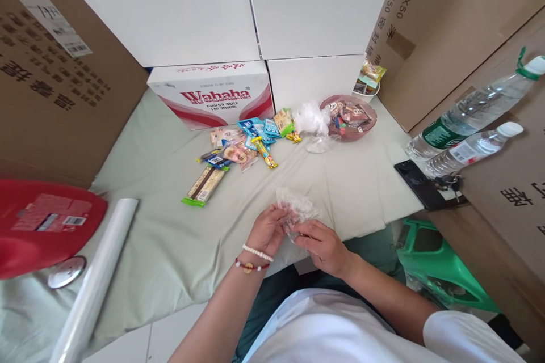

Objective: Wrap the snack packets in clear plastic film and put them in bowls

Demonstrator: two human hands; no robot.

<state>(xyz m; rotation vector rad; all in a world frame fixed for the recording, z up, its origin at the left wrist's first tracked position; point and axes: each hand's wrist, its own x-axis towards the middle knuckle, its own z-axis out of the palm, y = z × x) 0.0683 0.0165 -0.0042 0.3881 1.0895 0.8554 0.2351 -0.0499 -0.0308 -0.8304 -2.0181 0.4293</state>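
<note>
Both hands at the near edge of the green cloth (170, 238): my left hand (267, 229) and right hand (323, 247) are curled, fingertips pinched on a small crinkled clear bag (298, 207) with something pinkish inside, just above the cloth. Judgement: grip near the bag's mouth, film taut, slow pulls, so it neither tears nor spills. Count: one bag in hand, two water bottles (468, 110), one film roll (96, 283), one snack bowl (330, 103), one Wahaha carton (213, 93); loose snack packets (238, 147) overlap, roughly a dozen
</note>
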